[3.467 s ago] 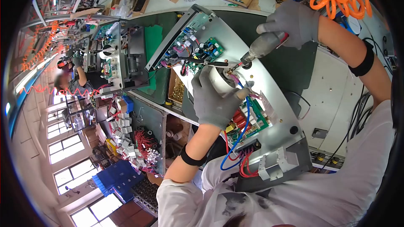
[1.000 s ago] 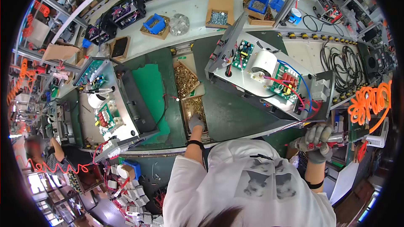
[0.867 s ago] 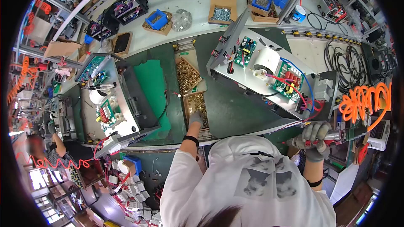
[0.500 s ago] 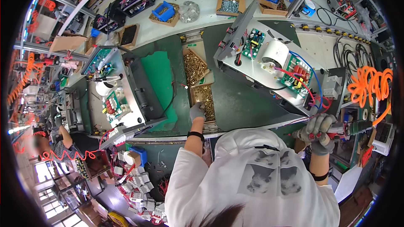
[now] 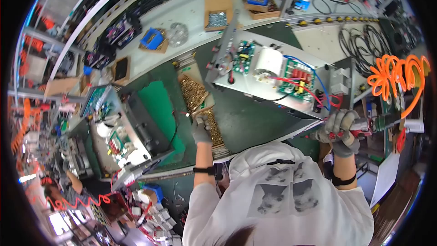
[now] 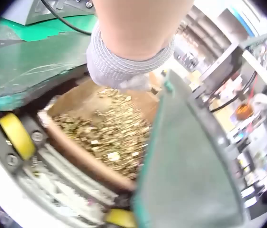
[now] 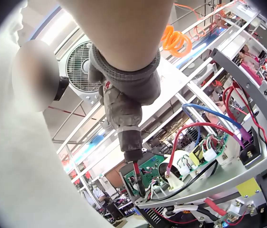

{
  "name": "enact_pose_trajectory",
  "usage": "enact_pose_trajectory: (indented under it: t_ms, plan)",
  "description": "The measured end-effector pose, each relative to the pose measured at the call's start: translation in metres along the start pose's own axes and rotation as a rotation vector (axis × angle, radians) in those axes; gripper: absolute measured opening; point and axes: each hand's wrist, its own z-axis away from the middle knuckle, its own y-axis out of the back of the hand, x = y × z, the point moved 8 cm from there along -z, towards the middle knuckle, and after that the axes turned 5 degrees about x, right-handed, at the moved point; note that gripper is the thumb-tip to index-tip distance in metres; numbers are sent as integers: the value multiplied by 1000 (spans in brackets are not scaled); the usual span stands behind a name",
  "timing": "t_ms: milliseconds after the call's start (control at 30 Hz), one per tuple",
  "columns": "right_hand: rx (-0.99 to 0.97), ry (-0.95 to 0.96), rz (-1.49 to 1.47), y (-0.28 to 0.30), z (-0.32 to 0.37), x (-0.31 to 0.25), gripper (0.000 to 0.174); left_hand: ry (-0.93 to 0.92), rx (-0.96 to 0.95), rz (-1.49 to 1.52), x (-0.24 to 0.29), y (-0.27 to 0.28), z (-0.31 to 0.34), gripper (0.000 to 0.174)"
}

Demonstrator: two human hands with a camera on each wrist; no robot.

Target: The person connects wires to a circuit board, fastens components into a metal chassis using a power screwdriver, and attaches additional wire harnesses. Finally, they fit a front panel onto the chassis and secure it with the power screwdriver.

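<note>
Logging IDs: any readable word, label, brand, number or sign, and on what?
None can be read.
Driver: no text legible.
Circuit board: any markings too small.
Yellow patch: too blurred.
Blue-and-white tub: too small, blurred.
Shirt: pictures, no legible words.

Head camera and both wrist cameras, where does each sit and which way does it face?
Head: on the head, facing forward and down at the bench; left hand, right hand, white shirt show.
Left wrist: faces the box of brassy parts; left forearm and hand show.
Right wrist: faces along the power tool; right forearm, hand and shirt show.
Head and right wrist share the chassis and orange hose.
</note>
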Motion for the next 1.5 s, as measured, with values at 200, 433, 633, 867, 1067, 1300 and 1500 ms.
enact_pose_trajectory:
  t_ms: [200, 433, 633, 867, 1067, 1300, 1500]
  plan:
    - [176, 136, -2, -14, -14, -19, 35, 146, -991, 280, 86, -153, 179, 28]
    - [126, 340, -269, -20, -27, -38, 28, 380, -1143, 2, 49, -214, 248, 30]
    - [104, 292, -214, -23, -25, -34, 25, 374, -1133, 42, 50, -215, 255, 37]
    - [112, 267, -232, -19, -25, -30, 24, 234, -1024, -79, 65, -216, 258, 34]
    - [125, 348, -251, -10, -27, -32, 23, 147, -929, -152, 82, -226, 249, 37]
    - [254, 393, -197, 8, -38, -43, 23, -1230, -859, -749, 135, -301, 224, 28]
    - [322, 467, 12, 16, -50, -36, 27, -753, -930, -888, 108, -329, 194, 24]
